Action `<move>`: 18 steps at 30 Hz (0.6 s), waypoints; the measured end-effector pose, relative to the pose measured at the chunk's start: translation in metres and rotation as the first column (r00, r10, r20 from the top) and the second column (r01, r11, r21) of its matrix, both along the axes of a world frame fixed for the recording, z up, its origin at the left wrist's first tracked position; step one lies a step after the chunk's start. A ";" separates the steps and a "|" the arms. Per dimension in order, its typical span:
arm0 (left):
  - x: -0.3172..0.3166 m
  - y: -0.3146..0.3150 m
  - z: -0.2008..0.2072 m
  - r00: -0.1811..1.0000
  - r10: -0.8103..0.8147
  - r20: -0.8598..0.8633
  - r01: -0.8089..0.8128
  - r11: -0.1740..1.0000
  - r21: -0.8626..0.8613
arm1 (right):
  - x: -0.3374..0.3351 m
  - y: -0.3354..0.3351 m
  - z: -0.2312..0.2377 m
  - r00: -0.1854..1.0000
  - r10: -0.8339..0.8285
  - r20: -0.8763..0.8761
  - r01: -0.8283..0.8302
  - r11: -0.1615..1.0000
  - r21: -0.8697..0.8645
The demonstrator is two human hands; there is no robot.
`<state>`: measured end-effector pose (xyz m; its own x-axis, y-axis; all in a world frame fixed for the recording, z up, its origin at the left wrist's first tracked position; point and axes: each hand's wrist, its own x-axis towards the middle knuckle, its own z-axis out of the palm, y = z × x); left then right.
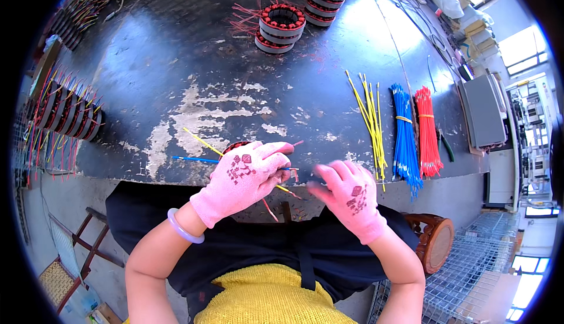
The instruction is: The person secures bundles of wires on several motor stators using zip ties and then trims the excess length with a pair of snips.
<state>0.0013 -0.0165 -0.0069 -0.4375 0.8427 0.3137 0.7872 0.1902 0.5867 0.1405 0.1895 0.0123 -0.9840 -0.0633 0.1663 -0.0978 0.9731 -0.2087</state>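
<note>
At the edge of the table [135, 130], a blue wire [195, 159] and a yellow wire [202, 141] poke from my left hand [248, 170], which pinches them over a mostly hidden red ring [236, 146]. My right hand [351, 195], blurred, seems empty, fingers parted. Rightward lie yellow wires [372, 118], a blue bundle [404, 142], a red bundle [428, 139].

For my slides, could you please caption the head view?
Pink-gloved left hand holding blue wire and yellow wire at a scuffed black workbench, right hand alongside, stacked stators beyond.

stacked stators [281, 32], bundled wires [403, 142] and a scuffed workbench [176, 59] show a workshop.
</note>
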 end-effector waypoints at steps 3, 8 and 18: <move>0.000 0.001 0.000 1.000 -0.003 0.002 0.003 1.000 0.010 | -0.025 -0.008 0.000 0.960 0.149 -0.237 -0.143 0.989 0.042; -0.001 0.000 0.002 1.000 -0.009 0.005 0.009 1.000 -0.001 | -0.039 -0.002 -0.009 0.920 0.090 0.382 0.304 0.453 -0.838; 0.001 0.000 -0.002 1.000 0.003 0.008 -0.003 1.000 0.016 | -0.026 -0.019 0.002 0.953 0.045 -0.300 -0.070 0.995 -0.072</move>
